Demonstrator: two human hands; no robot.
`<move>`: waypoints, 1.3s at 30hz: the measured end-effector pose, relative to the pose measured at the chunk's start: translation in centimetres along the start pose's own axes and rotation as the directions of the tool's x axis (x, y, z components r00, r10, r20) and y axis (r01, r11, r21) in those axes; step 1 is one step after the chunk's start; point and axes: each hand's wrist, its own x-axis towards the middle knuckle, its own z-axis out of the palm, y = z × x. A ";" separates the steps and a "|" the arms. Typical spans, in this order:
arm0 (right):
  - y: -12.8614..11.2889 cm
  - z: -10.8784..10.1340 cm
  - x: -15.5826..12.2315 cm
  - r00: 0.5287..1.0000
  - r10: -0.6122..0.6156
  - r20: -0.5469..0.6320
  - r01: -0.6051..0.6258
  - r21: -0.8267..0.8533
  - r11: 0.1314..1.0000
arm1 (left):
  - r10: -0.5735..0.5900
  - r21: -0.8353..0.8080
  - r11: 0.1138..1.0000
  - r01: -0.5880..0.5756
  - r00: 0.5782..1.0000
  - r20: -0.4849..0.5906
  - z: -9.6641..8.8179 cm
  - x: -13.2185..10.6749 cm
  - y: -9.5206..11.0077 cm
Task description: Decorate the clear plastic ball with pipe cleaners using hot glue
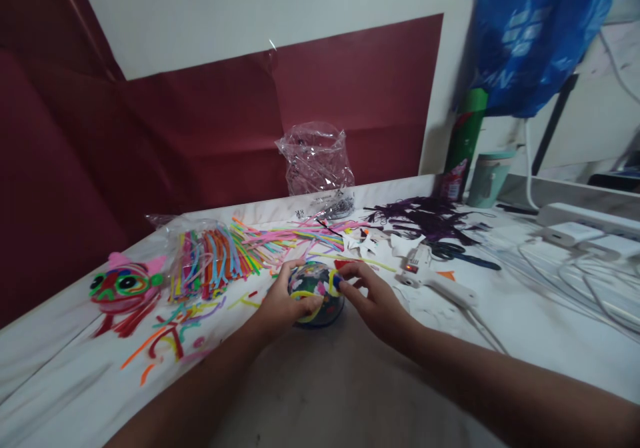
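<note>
A dark round ball with multicoloured patches and yellow strips sits on the table in front of me. My left hand is wrapped round its left side, the thumb lying across the front. At the ball's upper right, my right hand pinches a small dark blue piece against or close to the surface, beside a yellow strip. Whether this blue piece touches the ball I cannot tell. A bit of red shows just behind the right fingers. The ball's far side is hidden.
A pink craft face, pipe cleaners in a clear bag and loose cut pieces lie left. A glue gun, scissors, purple strands and cables lie right. A crumpled plastic bag stands behind.
</note>
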 end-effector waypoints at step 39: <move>-1.2 -1.5 -0.1 0.941 -0.339 -0.009 0.325 -0.258 0.910 | -0.073 -0.381 0.923 0.049 0.996 -0.049 0.5 0.3 -1.3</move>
